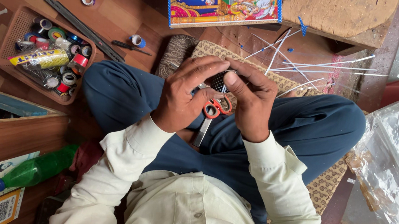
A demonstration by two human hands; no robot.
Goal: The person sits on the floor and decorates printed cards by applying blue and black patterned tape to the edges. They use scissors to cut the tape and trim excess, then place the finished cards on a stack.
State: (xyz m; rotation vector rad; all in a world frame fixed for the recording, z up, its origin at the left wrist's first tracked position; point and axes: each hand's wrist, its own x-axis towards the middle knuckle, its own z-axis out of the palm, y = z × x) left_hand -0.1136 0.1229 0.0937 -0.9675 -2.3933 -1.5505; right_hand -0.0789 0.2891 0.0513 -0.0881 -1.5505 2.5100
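Reddish floor boards [120, 17] run under everything. Far left sits a brown basket [12, 33] packed with tape rolls [74, 62]; near left lies a green bottle [35, 171]. At the middle, above crossed legs in blue trousers [316, 129], the left hand [184, 95] and right hand [249, 105] meet — fingers curled closed around a small dark, dotted piece [218, 81] pinched between their tips. Orange-handled scissors [214, 109] hang just below, touching the left fingers. Thin white sticks [313, 67] lie far right, and a clear plastic bag [397, 157] beyond.
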